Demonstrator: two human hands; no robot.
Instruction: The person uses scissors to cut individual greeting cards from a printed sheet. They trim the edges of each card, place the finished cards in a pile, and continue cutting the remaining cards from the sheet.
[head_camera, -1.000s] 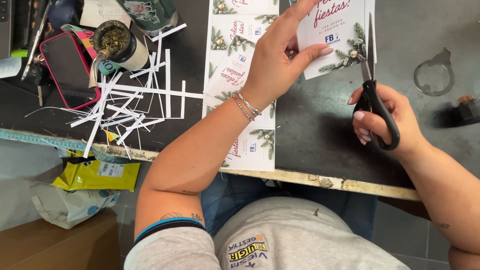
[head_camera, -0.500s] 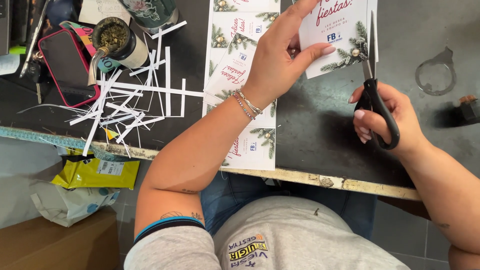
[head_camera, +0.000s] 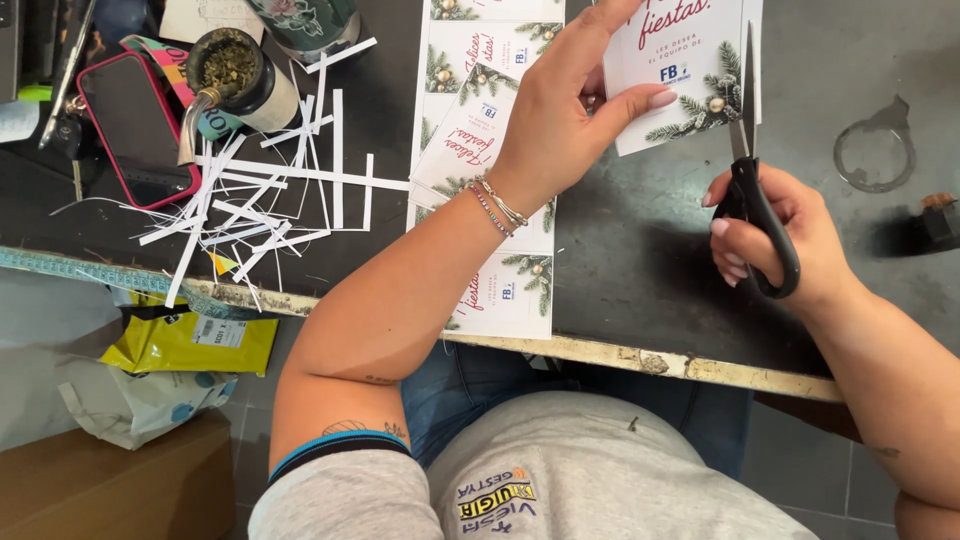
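Scraps of white paper trimmings (head_camera: 255, 205) lie heaped near the left end of the dark worn bench (head_camera: 640, 290), just right of a black phone in a pink case (head_camera: 135, 130) and below a round dark cup packed with green herb and fitted with a metal straw (head_camera: 228, 75). A long printed sheet of white greeting cards with pine sprigs (head_camera: 495, 230) runs from the far edge to the front edge, overhanging it slightly. Over it the left hand (head_camera: 560, 120) pinches a single white card with red script and a pine sprig (head_camera: 685, 75), thumb on its face, the other fingers hidden behind. The right hand (head_camera: 765, 240) grips black-handled scissors (head_camera: 750, 170), fingers curled through the loops, blades pointing away along the card's right margin.

Judging by this, trimming the card's right edge is the step in hand; the next snip calls for keeping the blade straight along the border and the card taut. The card's top is cut off by the frame, and the blades' opening is hard to read. A faint ring (head_camera: 875, 155) marks the bench's right end.
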